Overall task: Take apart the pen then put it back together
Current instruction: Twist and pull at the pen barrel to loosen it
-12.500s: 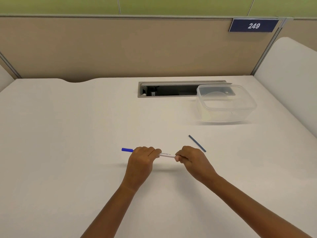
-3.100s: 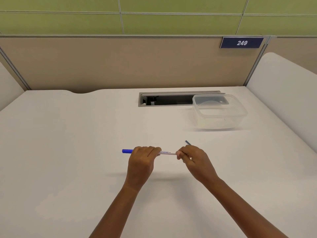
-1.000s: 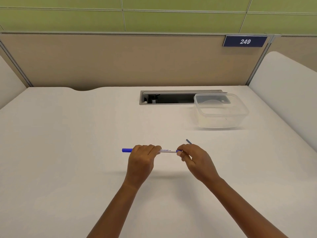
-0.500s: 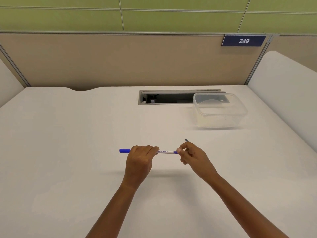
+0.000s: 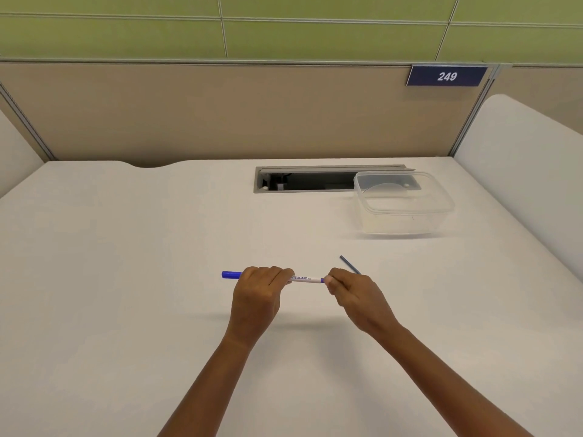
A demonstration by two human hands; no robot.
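Observation:
A white whiteboard pen (image 5: 304, 278) with a blue cap sticking out to the left is held level above the white desk (image 5: 126, 279). My left hand (image 5: 257, 299) grips the pen's barrel near the cap. My right hand (image 5: 355, 298) pinches the pen's right end, where a small blue piece shows at my fingertips. A thin dark blue rod (image 5: 348, 264), the pen's inner part, lies on the desk just behind my right hand; its near end is hidden by my fingers.
A clear plastic container (image 5: 403, 209) stands at the back right of the desk. Behind it a cable slot (image 5: 303, 181) is cut into the desk. Beige partition walls close off the back and sides.
My right fingertips have shifted slightly at the pen's right end, and a blue piece now shows there. The left hand's grip and the rod on the desk are unchanged.

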